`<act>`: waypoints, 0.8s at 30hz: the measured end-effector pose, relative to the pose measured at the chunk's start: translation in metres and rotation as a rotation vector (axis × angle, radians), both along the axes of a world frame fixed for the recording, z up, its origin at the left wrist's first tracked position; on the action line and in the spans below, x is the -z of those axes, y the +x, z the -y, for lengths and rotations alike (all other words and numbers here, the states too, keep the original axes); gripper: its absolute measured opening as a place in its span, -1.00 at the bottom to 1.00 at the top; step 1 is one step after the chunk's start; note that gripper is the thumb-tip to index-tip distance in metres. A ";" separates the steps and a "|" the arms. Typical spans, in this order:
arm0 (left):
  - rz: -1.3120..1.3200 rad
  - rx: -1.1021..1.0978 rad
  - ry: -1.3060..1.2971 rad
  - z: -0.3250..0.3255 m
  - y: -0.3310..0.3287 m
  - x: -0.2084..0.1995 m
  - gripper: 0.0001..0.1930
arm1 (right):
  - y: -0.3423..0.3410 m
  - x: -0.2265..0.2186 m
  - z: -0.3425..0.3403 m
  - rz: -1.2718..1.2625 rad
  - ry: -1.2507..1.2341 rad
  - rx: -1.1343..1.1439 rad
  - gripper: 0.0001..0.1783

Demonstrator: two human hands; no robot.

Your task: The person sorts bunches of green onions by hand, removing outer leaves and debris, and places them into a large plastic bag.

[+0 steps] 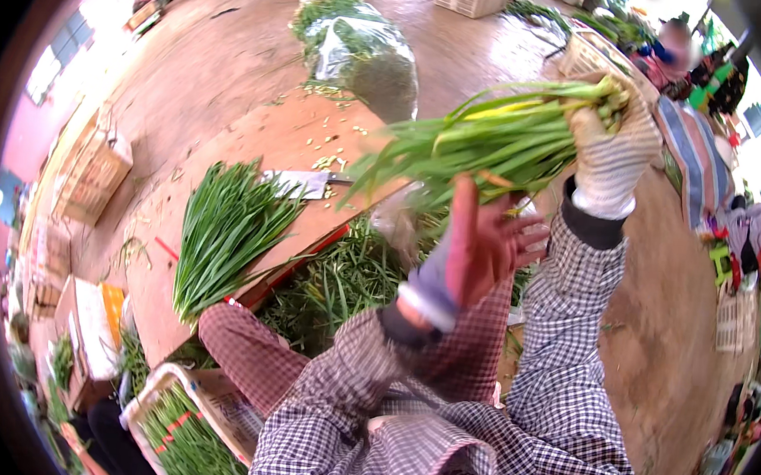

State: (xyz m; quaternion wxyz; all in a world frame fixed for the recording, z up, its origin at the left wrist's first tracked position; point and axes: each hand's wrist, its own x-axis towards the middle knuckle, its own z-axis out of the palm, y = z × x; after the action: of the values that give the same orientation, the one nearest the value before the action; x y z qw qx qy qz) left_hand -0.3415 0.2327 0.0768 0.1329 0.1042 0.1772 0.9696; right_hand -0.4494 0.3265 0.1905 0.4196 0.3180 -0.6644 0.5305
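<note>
At the upper right, my right hand (617,147), in a white knit glove, grips a bunch of garlic chives (491,144) by its pale root end. The leaves point left and are smeared by motion. Just under them is my left hand (489,244), its fingers spread and a reddish glove on it; it holds nothing, and I cannot tell whether it touches the leaves. On the brown board (230,132) lies a pile of garlic chives (228,233). A knife (301,183) rests beside that pile, its blade partly under the leaf tips.
Loose leaves (334,278) lie below the board, by my knees. A clear plastic bag (365,58) of greens stands beyond it. At lower left is a white crate (148,402) holding banded bundles. A person (670,55) is at far right, near a striped sack (690,161).
</note>
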 end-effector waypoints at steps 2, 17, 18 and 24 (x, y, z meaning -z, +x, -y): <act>-0.148 -0.063 0.162 0.021 -0.021 -0.010 -0.06 | 0.023 0.002 0.013 0.155 -0.039 -0.085 -0.77; -0.092 -0.567 0.375 0.152 -0.009 0.061 -0.42 | 0.043 0.128 -0.018 0.628 -0.575 -0.443 -0.65; -0.097 -0.601 0.368 0.155 -0.006 0.059 -0.45 | 0.041 0.138 -0.015 0.695 -0.612 -0.410 -0.69; -0.112 -0.733 -0.044 0.181 0.015 0.037 -0.66 | 0.003 0.256 -0.032 0.841 -0.023 -0.162 -0.57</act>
State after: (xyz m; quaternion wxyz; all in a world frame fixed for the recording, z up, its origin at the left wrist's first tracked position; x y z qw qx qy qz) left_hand -0.3262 0.0521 0.0402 -0.2307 0.0837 0.2307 0.9416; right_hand -0.4464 0.3585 -0.0657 0.0725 0.1204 -0.7446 0.6526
